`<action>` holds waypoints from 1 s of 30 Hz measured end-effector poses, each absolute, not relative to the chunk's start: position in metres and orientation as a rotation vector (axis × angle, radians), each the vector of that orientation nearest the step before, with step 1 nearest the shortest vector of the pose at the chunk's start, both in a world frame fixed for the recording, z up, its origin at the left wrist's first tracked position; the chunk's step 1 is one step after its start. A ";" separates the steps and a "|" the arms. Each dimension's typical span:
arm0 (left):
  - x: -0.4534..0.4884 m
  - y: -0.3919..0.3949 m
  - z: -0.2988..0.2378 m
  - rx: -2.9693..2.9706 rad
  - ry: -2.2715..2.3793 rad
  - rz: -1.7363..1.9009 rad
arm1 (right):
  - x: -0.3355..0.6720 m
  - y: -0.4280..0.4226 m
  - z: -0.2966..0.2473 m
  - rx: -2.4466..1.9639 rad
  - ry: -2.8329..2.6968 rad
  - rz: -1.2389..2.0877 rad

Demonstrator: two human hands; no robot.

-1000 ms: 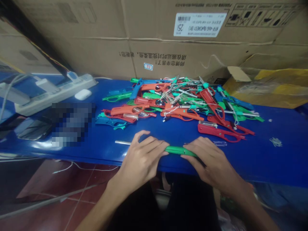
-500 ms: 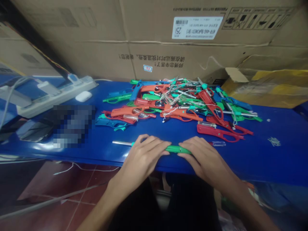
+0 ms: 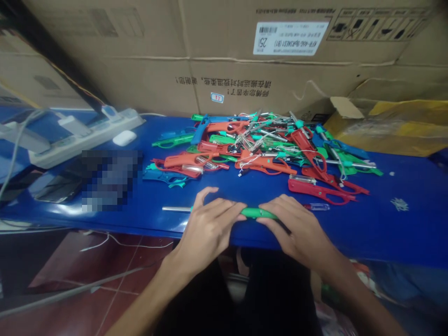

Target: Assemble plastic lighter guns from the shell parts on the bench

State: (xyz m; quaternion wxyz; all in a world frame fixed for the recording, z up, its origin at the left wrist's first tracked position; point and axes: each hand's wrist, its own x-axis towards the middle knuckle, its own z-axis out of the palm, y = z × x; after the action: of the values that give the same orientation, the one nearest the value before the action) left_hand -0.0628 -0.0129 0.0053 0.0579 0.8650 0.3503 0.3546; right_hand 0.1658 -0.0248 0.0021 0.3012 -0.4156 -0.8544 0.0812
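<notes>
A green long-necked lighter (image 3: 258,213) lies level across both hands near the table's front edge, its metal tube pointing left. My left hand (image 3: 213,224) is closed round its tube end, with the index finger lifted a little. My right hand (image 3: 292,221) grips the other end of the green body, fingers on top and thumb below. Much of the body is hidden under the hands. Just past the right hand lies a screwdriver (image 3: 319,206) with a clear handle. Beyond the hands is a heap of lighter parts (image 3: 259,144) in red, orange, green and blue.
A white power strip (image 3: 87,133) with plugs, a white earbud case (image 3: 124,137) and a dark phone (image 3: 59,186) are on the left. Small pale pins (image 3: 399,204) lie at right. Cardboard (image 3: 224,70) stands behind, with a taped yellow box (image 3: 395,128) at back right.
Both hands keep their hold on the green lighter, nearly in place. My left index finger has lifted slightly. The whole view has shifted a little.
</notes>
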 end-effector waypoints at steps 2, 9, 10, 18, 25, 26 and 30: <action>-0.062 -0.011 0.006 2.639 1.066 1.040 | 0.166 -0.024 0.006 -1.119 -2.229 0.313; -0.064 -0.013 0.007 2.583 1.178 1.165 | 0.168 -0.018 0.013 -1.206 -2.041 0.535; -0.065 -0.014 0.007 2.523 1.210 1.264 | 0.167 -0.018 0.014 -1.225 -2.006 0.569; -0.072 -0.039 -0.012 2.193 1.076 1.939 | 0.165 -0.015 0.015 -1.376 -1.828 0.743; -0.030 -0.073 0.001 1.377 1.090 1.322 | 0.154 -0.023 0.036 -1.333 -1.485 0.985; -0.022 -0.070 0.007 1.297 1.021 1.360 | 0.146 -0.029 0.038 -1.337 -1.426 1.057; 0.006 -0.053 0.032 0.987 0.817 1.664 | 0.105 -0.063 0.031 -1.317 -1.149 1.292</action>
State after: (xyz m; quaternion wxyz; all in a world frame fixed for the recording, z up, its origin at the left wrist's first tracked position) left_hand 0.0061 -0.0529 0.0322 0.4974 0.4076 0.3375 0.6874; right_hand 0.1049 -0.0628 0.0311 0.4654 -0.5362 -0.4681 0.5261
